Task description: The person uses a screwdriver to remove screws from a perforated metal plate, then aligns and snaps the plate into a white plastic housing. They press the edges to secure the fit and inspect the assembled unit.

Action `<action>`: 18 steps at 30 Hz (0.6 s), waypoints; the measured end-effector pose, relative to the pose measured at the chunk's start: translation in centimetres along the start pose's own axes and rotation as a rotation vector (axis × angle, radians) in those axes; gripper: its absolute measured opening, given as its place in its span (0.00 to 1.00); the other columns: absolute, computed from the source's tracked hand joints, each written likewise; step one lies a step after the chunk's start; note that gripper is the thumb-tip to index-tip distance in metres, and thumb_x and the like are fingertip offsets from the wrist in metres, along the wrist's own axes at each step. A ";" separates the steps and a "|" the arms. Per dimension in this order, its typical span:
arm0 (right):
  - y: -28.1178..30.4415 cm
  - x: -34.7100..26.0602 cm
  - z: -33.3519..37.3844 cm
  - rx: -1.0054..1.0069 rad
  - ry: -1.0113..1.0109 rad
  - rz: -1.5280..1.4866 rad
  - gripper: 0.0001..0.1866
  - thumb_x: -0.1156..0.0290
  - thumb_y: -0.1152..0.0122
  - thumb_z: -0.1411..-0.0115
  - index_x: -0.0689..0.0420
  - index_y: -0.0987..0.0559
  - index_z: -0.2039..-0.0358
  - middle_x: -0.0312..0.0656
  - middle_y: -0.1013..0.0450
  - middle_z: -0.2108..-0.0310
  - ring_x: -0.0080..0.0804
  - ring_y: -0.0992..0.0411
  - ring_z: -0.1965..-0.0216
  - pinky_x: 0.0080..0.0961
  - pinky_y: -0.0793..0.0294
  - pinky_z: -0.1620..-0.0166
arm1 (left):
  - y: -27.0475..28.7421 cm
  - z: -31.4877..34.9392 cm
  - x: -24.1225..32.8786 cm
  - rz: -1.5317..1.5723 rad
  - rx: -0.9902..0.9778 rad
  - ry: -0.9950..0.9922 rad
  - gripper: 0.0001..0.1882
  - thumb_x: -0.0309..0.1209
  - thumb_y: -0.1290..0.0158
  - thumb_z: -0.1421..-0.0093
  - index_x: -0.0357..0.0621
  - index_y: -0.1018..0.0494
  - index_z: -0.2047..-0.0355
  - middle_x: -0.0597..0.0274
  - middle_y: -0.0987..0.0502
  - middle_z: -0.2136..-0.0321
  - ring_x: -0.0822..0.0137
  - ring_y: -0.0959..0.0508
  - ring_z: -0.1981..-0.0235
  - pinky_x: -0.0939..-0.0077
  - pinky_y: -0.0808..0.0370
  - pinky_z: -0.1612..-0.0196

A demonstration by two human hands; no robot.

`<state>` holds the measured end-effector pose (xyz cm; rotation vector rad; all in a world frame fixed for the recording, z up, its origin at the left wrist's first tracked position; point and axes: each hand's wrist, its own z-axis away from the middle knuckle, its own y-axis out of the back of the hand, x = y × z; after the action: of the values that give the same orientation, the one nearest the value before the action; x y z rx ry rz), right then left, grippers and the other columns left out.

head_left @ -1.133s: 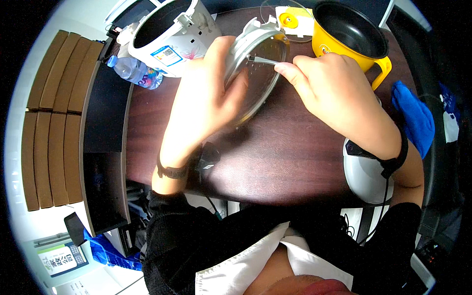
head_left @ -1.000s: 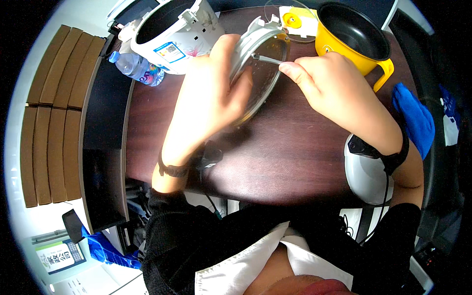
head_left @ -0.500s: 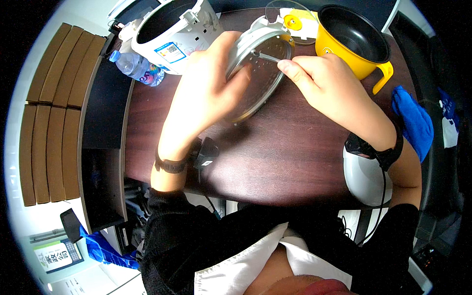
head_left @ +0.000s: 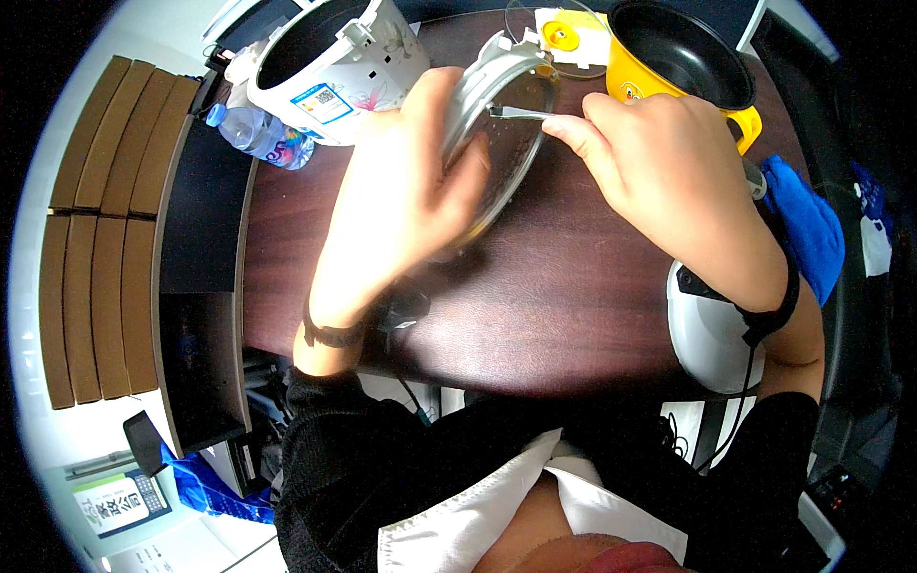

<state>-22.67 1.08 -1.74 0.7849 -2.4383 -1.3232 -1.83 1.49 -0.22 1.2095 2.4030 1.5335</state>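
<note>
My left hand (head_left: 406,181) is wrapped round the edge of a round lid with a white rim (head_left: 470,103), holding it tilted up above the table. The lid's inner face is dark and shiny, with a metallic ring round it. In my right hand (head_left: 659,167), between thumb and fingers, is a slim metal tool (head_left: 519,113); its flat tip lies against the lid's inner side near the rim. The tool's other end is hidden in my hand, so its exact kind is unclear. Just behind my left hand stands a white cooker body (head_left: 394,81) with a floral pattern.
Beyond my right hand stands a yellow pot (head_left: 629,59) with a black inside. A clear lid with a yellow knob (head_left: 561,36) lies at the back. Around the dark wooden table (head_left: 554,296) are a water bottle (head_left: 256,134), blue cloth (head_left: 807,229) and rounded white appliance (head_left: 712,334).
My right hand has shifted slightly right and rolled over, its knuckles now more upward. More of the tool shows, lying nearly level. The lid is turned more edge-on.
</note>
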 end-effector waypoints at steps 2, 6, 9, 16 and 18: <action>0.3 0.1 0.0 0.032 0.030 0.073 0.21 0.54 0.45 0.38 0.57 0.25 0.80 0.45 0.32 0.89 0.45 0.31 0.86 0.36 0.33 0.80 | -0.4 0.1 0.1 0.017 0.021 0.011 0.18 0.26 0.47 0.47 0.30 0.34 0.57 0.40 0.26 0.82 0.44 0.22 0.79 0.61 0.26 0.75; 1.0 0.9 -0.4 0.080 0.056 0.113 0.20 0.53 0.44 0.40 0.56 0.24 0.80 0.45 0.32 0.88 0.44 0.31 0.86 0.35 0.34 0.80 | -0.9 0.3 0.5 0.057 0.051 0.040 0.18 0.26 0.47 0.47 0.28 0.34 0.58 0.40 0.27 0.83 0.44 0.23 0.81 0.59 0.26 0.76; 0.3 1.1 -0.6 0.061 0.047 0.057 0.20 0.54 0.44 0.39 0.56 0.23 0.80 0.47 0.33 0.88 0.44 0.31 0.85 0.35 0.34 0.80 | -0.9 0.2 0.4 0.059 0.047 0.046 0.19 0.25 0.47 0.48 0.27 0.35 0.57 0.41 0.27 0.84 0.44 0.23 0.81 0.59 0.26 0.76; -1.1 1.2 -0.6 0.064 0.040 -0.131 0.21 0.56 0.45 0.37 0.59 0.24 0.80 0.49 0.33 0.87 0.47 0.32 0.85 0.35 0.35 0.80 | -0.8 0.2 0.4 -0.002 0.038 0.032 0.21 0.24 0.48 0.49 0.26 0.36 0.56 0.40 0.27 0.84 0.43 0.23 0.81 0.58 0.26 0.75; -1.7 1.1 -0.6 0.007 -0.020 -0.244 0.23 0.53 0.46 0.38 0.59 0.23 0.82 0.51 0.31 0.86 0.49 0.29 0.82 0.38 0.31 0.77 | -0.8 0.2 0.3 -0.026 0.042 0.028 0.21 0.24 0.48 0.50 0.26 0.36 0.56 0.40 0.27 0.84 0.43 0.23 0.80 0.57 0.26 0.75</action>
<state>-22.72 -0.76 -2.88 1.1055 -2.4237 -1.4116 -2.39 1.65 -0.87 1.1667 2.4707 1.5094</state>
